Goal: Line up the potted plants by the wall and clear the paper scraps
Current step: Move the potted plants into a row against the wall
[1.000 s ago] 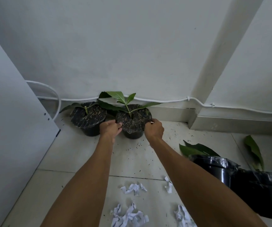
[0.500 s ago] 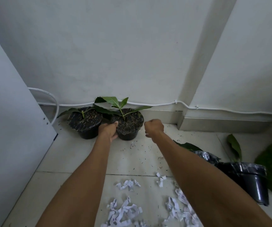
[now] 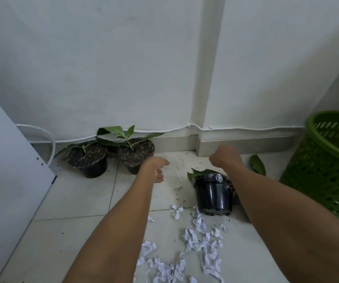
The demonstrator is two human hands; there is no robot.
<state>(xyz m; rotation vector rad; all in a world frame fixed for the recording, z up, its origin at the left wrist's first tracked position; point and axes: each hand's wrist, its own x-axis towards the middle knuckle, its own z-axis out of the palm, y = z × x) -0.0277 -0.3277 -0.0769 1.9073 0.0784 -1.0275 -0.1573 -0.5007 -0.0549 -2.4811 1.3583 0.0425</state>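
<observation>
Both your hands have left the second pot and swung right. Scraps (image 3: 187,248) litter the bottom centre, untouched. Your left hand (image 3: 156,168) hangs loose, empty; your right hand (image 3: 224,157) is curled, empty, above a third pot (image 3: 213,194). Two pots (image 3: 111,158) stand by the wall, centre left.

Two potted plants stand upright side by side at the foot of the wall: the left pot (image 3: 90,160) is black, its soil wrapped in dark plastic, with a short stem and drooping leaves; the right pot (image 3: 136,155) is alike, with a taller seedling spreading bright green leaves. Their foliage overlaps. A third pot (image 3: 213,194), glossy black, lies tipped on the floor well apart from them, leaves pointing toward the wall. White paper scraps (image 3: 193,248) lie scattered over the tiles just in front of it.
</observation>
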